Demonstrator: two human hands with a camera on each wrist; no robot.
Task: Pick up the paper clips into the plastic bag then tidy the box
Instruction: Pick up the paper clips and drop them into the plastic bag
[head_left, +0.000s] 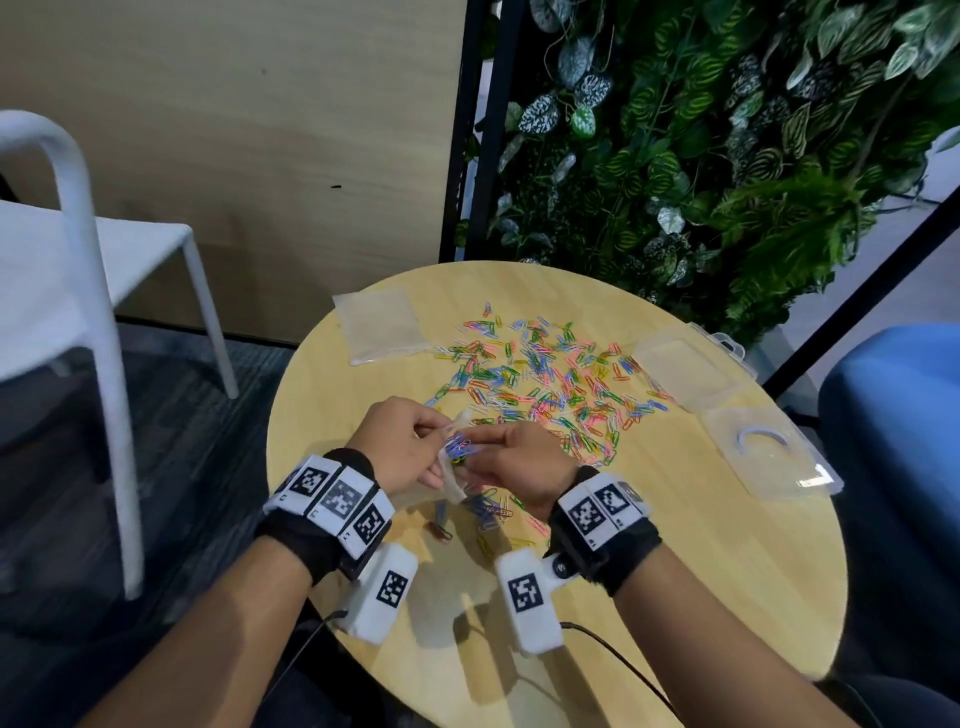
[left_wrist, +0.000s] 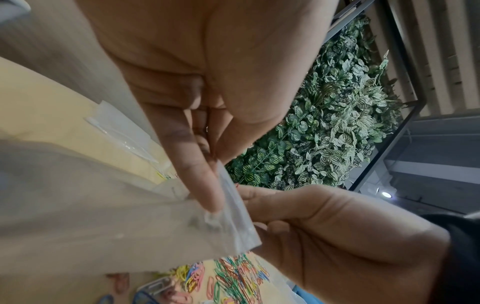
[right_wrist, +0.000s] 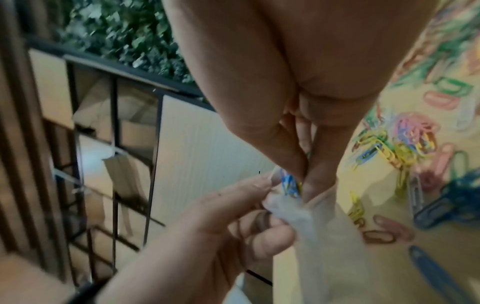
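Over the table's near side, my left hand (head_left: 434, 441) pinches the mouth of a clear plastic bag (head_left: 453, 486); the bag hangs down to the tabletop. My right hand (head_left: 475, 449) pinches a small bunch of coloured paper clips (head_left: 457, 448) right at the bag's opening. In the left wrist view my left fingers (left_wrist: 207, 191) grip the bag's zip edge (left_wrist: 233, 216). The right wrist view shows my right fingertips (right_wrist: 311, 183) holding blue and yellow clips (right_wrist: 291, 185) at the bag mouth. Many loose paper clips (head_left: 545, 379) lie spread across the table's middle.
A second flat plastic bag (head_left: 379, 325) lies at the table's far left. An open clear plastic box (head_left: 691, 364) and its lid half (head_left: 774, 457) lie at the right edge. A few clips (head_left: 488, 512) lie under my hands. A white chair (head_left: 78, 249) stands left; a plant wall (head_left: 701, 130) rises behind.
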